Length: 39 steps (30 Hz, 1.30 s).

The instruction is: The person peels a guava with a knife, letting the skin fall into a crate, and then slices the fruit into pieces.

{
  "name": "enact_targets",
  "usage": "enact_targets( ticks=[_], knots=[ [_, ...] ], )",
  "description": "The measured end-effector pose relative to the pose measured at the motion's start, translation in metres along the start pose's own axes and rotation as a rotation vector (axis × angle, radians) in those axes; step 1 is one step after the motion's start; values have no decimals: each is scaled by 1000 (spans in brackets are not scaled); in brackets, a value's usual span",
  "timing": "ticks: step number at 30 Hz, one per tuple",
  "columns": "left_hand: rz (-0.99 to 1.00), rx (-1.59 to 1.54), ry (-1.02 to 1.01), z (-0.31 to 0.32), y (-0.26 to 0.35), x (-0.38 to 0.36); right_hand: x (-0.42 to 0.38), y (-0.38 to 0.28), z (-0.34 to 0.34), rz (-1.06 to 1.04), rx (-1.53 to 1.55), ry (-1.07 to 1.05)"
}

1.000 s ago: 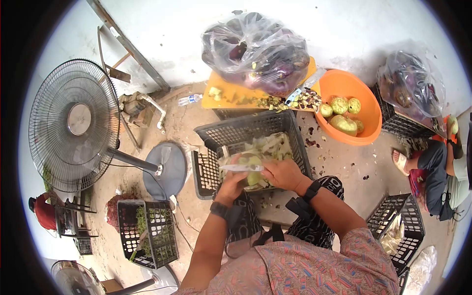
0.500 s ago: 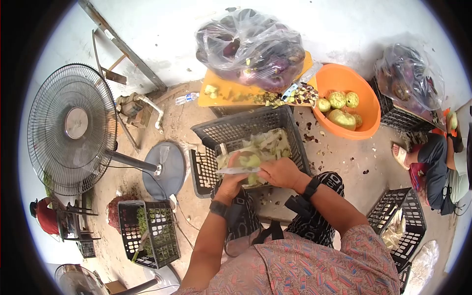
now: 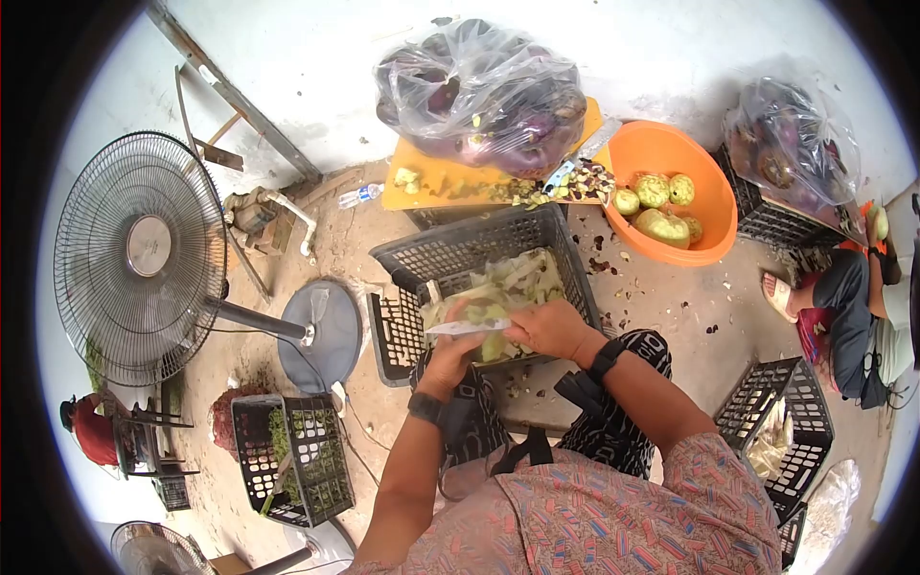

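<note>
A black crate (image 3: pixel 565 251) is sitting on the ground just ahead of the person's knees, holding pale green cut pieces (image 3: pixel 522 278). Over its near edge, both hands are meeting. The right hand (image 3: pixel 548 329) is curled around a green fruit (image 3: pixel 491 343), which is lying between the two hands, under the right palm. The left hand (image 3: pixel 448 356) is closed on a knife (image 3: pixel 467 327), whose blade is lying crosswise, left to right, touching the fruit's top. Both hands are equally near the fruit.
</note>
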State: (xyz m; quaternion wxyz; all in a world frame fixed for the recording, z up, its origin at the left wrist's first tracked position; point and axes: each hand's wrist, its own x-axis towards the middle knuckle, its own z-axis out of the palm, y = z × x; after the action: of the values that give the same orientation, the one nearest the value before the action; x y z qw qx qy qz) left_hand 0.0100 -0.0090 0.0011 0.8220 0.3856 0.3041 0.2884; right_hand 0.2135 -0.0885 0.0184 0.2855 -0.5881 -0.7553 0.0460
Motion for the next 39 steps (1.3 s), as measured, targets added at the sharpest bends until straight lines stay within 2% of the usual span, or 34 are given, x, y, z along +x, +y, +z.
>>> enact_targets(
  ticks=[12, 25, 30, 39],
  knots=[
    [-39, -5, -4, 1, 3, -4, -2, 5, 2, -82, -71, 100],
    [-42, 16, -4, 6, 4, -2, 1, 3, 9, -73, -63, 116],
    [-31, 6, -21, 1, 4, -2, 1, 10, 9, 7, -49, 14],
    [25, 9, -6, 0, 1, -2, -1, 12, 5, -4, -51, 67]
  ],
)
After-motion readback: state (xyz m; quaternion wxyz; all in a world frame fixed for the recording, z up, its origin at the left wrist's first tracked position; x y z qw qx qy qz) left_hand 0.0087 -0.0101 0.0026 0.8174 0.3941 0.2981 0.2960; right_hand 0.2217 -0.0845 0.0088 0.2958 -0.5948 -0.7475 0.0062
